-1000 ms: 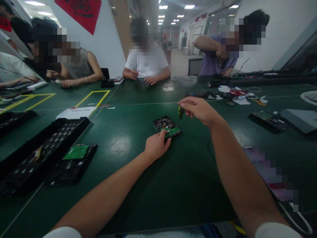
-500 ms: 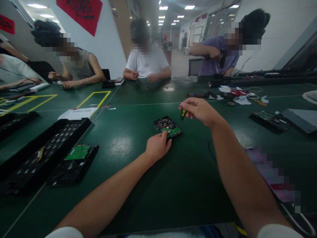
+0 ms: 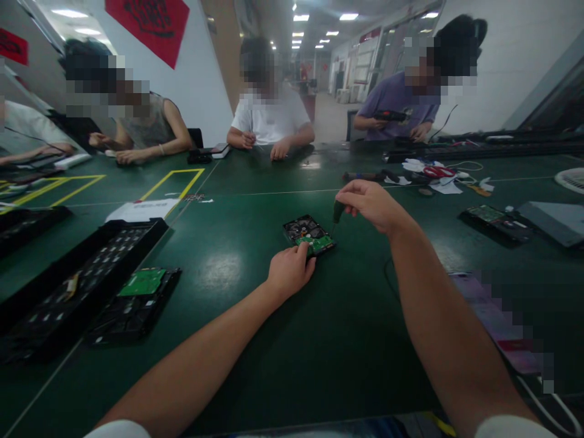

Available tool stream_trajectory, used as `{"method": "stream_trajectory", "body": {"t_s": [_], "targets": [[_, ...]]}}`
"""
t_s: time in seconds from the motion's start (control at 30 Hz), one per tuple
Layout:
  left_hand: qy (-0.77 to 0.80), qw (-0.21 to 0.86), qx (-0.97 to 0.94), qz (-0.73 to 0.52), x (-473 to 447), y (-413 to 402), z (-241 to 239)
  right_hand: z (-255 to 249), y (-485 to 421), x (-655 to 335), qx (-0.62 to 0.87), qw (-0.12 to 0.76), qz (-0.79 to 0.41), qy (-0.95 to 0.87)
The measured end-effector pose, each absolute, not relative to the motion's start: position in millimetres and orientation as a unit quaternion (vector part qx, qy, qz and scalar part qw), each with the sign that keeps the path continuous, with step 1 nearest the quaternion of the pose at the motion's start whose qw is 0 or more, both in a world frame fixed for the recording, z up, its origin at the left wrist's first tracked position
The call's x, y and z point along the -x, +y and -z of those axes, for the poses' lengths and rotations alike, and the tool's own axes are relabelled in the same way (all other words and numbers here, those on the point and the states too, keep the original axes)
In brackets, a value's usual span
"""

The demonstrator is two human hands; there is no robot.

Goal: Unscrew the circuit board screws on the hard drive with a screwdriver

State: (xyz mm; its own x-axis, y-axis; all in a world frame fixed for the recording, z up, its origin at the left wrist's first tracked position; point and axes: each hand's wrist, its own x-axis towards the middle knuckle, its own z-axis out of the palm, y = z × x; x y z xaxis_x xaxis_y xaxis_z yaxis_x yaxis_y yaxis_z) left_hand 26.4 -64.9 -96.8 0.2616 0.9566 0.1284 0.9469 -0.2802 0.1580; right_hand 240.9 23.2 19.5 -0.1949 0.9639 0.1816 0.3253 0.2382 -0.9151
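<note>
Fingers pinching the screwdriver have lowered its tip onto the hard drive.

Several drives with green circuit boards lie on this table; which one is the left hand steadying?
The hard drive at table centre, under the left hand; the right hand holds a screwdriver over it. The others lie untouched.

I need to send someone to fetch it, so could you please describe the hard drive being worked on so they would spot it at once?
On the green table, look at the middle, where the left hand steadies a hard drive and the right hand holds a screwdriver above it. Unlike the drive in the black tray, it lies bare on the table.
</note>
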Motion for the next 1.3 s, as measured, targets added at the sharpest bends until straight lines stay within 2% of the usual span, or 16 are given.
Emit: {"method": "stream_trajectory", "body": {"t_s": [0.4,0.8,1.2,1.3], "targets": [[0.605,0.029,-0.789,-0.104,-26.9,-65.2,97.3,-21.1,20.6,-237.0,0.439,0.397,-0.463,-0.659],[0.605,0.028,-0.789,-0.103,-27.0,-64.6,98.5,-22.3,19.0,-239.5,0.481,0.401,-0.388,-0.676],[0.603,0.022,-0.79,-0.11,-25.8,-63.8,102.6,-21.3,20.5,-235.5,0.439,0.403,-0.466,-0.654],[0.601,0.016,-0.791,-0.114,-25.9,-64.0,102.0,-22.3,18.9,-236.9,0.44,0.398,-0.45,-0.667]]}}
